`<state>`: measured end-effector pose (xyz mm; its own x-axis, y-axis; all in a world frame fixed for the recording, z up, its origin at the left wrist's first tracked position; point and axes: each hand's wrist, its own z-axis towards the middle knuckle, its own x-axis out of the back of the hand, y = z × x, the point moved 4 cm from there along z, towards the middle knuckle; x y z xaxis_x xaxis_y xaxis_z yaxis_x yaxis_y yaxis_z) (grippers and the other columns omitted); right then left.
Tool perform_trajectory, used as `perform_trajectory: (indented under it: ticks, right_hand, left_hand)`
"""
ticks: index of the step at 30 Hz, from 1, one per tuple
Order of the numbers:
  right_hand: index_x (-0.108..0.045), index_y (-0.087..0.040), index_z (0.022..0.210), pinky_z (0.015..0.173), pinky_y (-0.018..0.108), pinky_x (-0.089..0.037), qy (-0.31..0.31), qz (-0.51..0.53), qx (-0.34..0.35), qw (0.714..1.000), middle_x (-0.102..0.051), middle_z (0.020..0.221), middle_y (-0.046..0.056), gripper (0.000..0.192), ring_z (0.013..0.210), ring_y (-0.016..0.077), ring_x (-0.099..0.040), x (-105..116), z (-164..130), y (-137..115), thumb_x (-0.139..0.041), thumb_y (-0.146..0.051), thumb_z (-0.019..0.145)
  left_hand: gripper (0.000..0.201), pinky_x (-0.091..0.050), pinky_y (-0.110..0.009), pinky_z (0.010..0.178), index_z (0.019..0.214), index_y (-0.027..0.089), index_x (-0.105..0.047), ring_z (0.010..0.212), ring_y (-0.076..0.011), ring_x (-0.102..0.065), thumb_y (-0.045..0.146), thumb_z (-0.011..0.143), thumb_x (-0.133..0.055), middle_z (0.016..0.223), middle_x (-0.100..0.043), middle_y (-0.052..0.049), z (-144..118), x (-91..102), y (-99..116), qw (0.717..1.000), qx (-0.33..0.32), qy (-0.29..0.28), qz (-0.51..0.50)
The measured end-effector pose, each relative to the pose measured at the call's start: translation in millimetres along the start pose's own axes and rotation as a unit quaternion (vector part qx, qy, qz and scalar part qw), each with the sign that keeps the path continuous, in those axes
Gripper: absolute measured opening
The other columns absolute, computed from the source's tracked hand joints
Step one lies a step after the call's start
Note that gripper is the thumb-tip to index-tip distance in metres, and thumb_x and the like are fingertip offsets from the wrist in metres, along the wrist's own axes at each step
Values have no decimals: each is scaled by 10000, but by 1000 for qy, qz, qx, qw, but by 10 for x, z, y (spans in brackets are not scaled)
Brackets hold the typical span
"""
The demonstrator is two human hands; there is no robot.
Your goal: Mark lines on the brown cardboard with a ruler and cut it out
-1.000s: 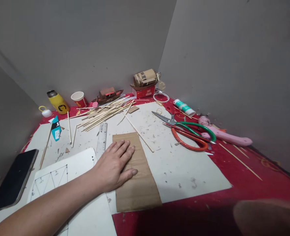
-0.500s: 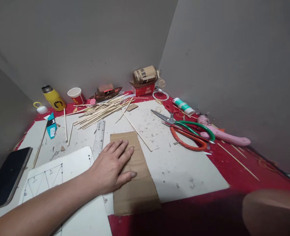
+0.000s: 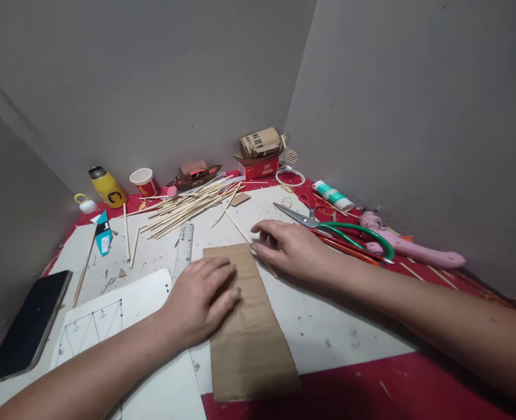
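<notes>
head | left hand (image 3: 200, 300) flat on cardboard (image 3: 249, 332) | right hand (image 3: 290, 248) grip pinching stick (image 3: 240, 229)

A long strip of brown corrugated cardboard (image 3: 249, 326) lies flat on the white sheet, its length running away from the person, its near end reaching over the sheet's edge onto the red cloth. The left hand (image 3: 199, 300) rests palm-down on its upper left part — fingers spread across the far half. Just past the strip's far right corner lies a thin wooden stick (image 3: 244, 234), slanting up and away; the right hand (image 3: 290, 248) has its fingertips on the stick, right at that corner of the cardboard.
</notes>
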<state>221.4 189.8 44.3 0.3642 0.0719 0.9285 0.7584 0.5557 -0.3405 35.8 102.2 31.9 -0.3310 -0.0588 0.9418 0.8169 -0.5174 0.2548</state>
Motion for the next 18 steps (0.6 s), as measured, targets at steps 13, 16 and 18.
perform_trajectory:
  ticks: [13, 16, 18]
  right_hand:
    - [-688, -182, 926, 603, 295, -356, -69, -54, -30, 996, -742, 861, 76, 150, 802, 236, -660, -44, 422, 246, -606, -182, 801]
    - [-688, -180, 989, 616, 299, -371, -30, -50, -44, 997, -747, 899, 91, 215, 840, 248, -662, 21, 433, 304, -590, -142, 802]
    - [-674, -178, 1031, 647, 301, -397, 13, -39, -61, 997, -747, 955, 102, 226, 873, 248, -656, 138, 406, 362, -569, -151, 833]
  left_hand:
    - [298, -417, -367, 654, 1089, 220, -600, 776, -305, -658, 407, 858, -579, 889, -697, -97, 108, 290, -805, 949, 305, 35, 65]
    - [264, -362, -341, 617, 1039, 244, -615, 699, -274, -610, 358, 801, -634, 733, -647, -41, 108, 286, -840, 945, 320, 66, 5]
    - [300, -346, -336, 611, 1050, 252, -626, 658, -254, -568, 323, 761, -664, 673, -604, -11, 113, 285, -860, 939, 326, 99, -53]
